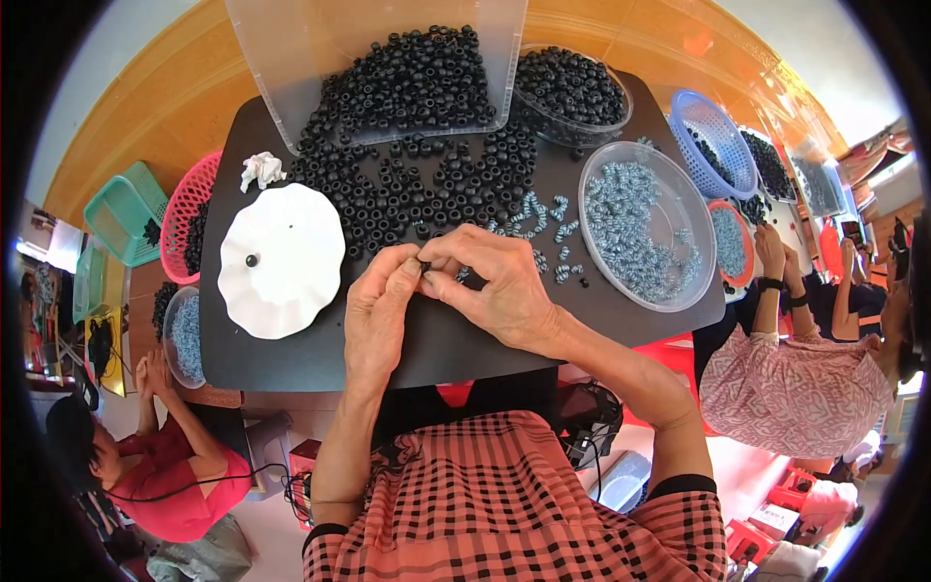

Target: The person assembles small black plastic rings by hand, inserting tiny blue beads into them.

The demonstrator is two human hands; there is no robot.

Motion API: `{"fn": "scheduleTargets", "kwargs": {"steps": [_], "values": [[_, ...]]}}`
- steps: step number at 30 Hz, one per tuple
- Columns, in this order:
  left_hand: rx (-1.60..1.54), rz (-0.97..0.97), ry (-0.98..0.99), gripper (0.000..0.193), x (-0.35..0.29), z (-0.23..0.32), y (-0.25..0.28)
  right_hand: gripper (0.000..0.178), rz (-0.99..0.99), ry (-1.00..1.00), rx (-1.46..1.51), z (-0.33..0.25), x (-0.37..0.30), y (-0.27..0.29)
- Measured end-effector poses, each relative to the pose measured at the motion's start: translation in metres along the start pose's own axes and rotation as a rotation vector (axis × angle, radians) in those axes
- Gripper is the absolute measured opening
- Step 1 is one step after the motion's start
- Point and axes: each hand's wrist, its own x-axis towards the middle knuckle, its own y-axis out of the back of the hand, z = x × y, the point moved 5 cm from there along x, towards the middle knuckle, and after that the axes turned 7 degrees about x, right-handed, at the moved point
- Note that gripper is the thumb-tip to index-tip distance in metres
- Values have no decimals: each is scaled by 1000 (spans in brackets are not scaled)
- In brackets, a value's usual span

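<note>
Near the middle of the dark table, my left hand [382, 296] and my right hand [504, 291] meet fingertip to fingertip. Both are closed in a pinch on a small black bead [424, 266], mostly covered by the fingers. Just beyond them spreads a heap of black beads [388, 199] with holes through them. Small light-blue coiled pieces [564, 233] lie loose right of my right hand. To the left, a white wavy-edged plate [301, 242] carries one black bead [252, 260]. A round clear tray [713, 228] of blue coiled pieces stands at the right.
A clear plastic bin [267, 73] tipped toward me spills black beads at the back, beside a clear bowl [628, 107] of them. Crumpled white tissue [262, 170] lies by the plate. Pink [170, 218] and blue [745, 184] baskets flank the table; other people sit at both sides.
</note>
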Motion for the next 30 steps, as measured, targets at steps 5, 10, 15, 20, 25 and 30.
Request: {"fn": "scheduleTargets", "kwargs": {"steps": [5, 10, 15, 20, 25, 30], "values": [[70, -40, 8, 17, 0, 7, -6, 17, 11, -25, 20, 4, -1, 5], [117, -74, 64, 16, 1, 6, -7, 14, -39, -248, 164, 13, -1, 10], [221, -137, 20, 15, 3, 4, -8, 13, -45, -294, 172, 20, -6, 12], [259, -195, 42, 14, 6, 7, -9, 11, -63, -261, 116, 14, -5, 16], [281, -261, 69, 14, 8, 10, -11, 11, -84, -381, 201, 19, -7, 17], [385, -320, 98, 13, 6, 12, -4, 12, -123, -440, 325, 28, -12, 11]]}}
